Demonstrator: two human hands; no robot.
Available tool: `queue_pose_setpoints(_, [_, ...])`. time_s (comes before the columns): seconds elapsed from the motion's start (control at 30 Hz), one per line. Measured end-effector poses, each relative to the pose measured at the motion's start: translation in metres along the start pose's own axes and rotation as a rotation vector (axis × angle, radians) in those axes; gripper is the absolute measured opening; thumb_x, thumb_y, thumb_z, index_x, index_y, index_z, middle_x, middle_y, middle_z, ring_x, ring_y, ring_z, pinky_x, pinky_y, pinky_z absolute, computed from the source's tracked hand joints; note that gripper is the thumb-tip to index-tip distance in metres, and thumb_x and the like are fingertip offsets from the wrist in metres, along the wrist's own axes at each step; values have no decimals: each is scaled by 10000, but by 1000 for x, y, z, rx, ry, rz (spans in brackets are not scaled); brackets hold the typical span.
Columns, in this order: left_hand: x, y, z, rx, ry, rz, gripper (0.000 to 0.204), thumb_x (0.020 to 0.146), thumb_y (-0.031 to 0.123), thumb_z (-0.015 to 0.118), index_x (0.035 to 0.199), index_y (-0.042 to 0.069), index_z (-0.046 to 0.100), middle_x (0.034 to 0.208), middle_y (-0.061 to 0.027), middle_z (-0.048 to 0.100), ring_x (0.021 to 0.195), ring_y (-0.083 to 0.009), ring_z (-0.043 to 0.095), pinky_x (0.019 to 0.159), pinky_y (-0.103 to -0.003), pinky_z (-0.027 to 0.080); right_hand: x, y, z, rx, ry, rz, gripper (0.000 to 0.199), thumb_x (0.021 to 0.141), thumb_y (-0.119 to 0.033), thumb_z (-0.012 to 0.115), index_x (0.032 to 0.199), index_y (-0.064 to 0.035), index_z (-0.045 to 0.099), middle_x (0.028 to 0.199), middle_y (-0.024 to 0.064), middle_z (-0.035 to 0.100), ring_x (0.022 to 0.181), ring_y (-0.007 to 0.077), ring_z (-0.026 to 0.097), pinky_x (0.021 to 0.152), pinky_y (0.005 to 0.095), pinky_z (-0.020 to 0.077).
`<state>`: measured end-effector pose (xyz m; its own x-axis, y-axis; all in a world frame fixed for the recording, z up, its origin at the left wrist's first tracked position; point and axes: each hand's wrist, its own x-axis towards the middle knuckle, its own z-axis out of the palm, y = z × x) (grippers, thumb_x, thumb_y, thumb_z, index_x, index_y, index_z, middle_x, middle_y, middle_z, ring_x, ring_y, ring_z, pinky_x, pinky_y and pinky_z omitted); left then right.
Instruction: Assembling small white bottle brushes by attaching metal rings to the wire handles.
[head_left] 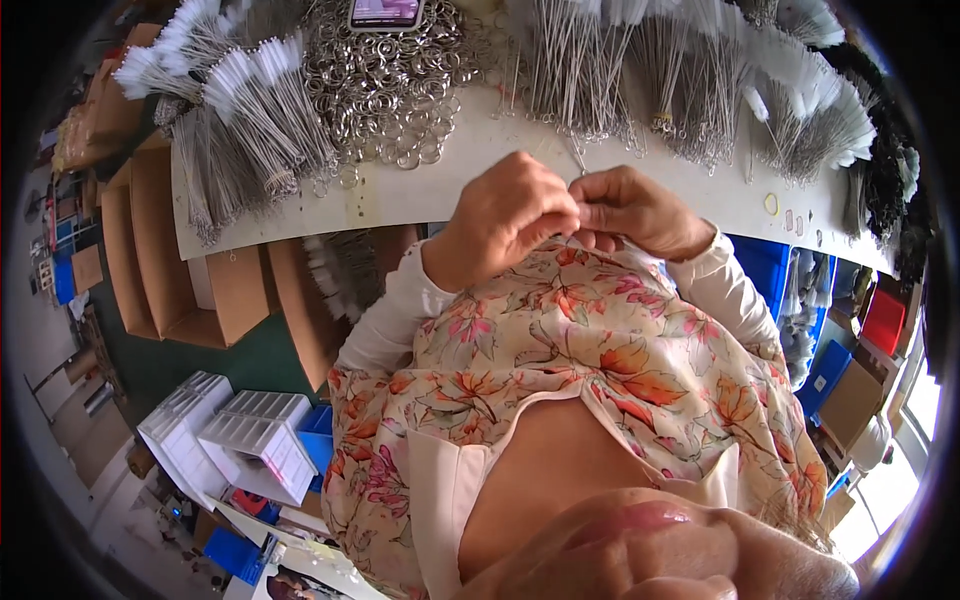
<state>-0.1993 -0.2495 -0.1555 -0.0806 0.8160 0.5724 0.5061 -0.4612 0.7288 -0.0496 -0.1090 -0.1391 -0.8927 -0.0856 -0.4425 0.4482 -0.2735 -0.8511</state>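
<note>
My left hand (510, 220) and my right hand (640, 212) meet in front of my chest at the table's near edge. Both are closed, with thumbs and fingertips pressed together at one spot. A thin metal wire (578, 158) sticks up from the right fingertips toward the table. Whatever lies between the left fingers is hidden. Beyond my hands stand bundles of wire-stemmed brushes (590, 75) with white bristles, their looped ends toward me. Left of them is a heap of shiny split rings (390, 95).
The white table (400, 205) curves across the top. More white brushes (265, 110) lie at its left, black-bristled ones (885, 170) at its far right. A phone (387, 14) rests on the rings. Cardboard boxes (195, 320), white drawers (255, 440) and a blue bin (757, 268) stand below.
</note>
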Motion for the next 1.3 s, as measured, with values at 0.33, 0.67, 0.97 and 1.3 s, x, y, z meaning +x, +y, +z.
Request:
queue_pose_setpoints(0.33, [-224,-36,10,231,707,-938,188,893,92,508,1013,-48,545,873,-82,599,727,-140,584,645,-268,480,-45,56,-32,-1787,674,-33,28,712,-49,583,717,-74,572,694,85,573,696,274,606,596,397,462])
queue_pose_setpoints(0.67, [-258,-89,-30,126,685,-1028,181,897,97,502,996,-44,557,848,-71,603,722,-130,584,642,-259,480,-47,69,-58,-1436,762,-301,53,767,-64,610,819,-75,608,693,71,565,657,271,589,575,375,457])
queue_pose_setpoints(0.97, [-255,-188,-74,-4,577,-1234,179,901,102,496,982,-40,568,826,-61,608,717,-121,585,639,-250,480,-35,91,-95,-1463,786,-512,152,674,-34,615,825,-39,604,678,81,530,575,259,518,530,351,424])
queue_pose_setpoints(1.3, [-235,-197,-93,-132,480,-1383,180,905,107,490,966,-36,581,802,-50,612,711,-110,585,636,-241,481,-41,97,-94,-1449,777,-512,161,650,-49,624,809,-67,610,717,65,564,601,218,542,522,335,429])
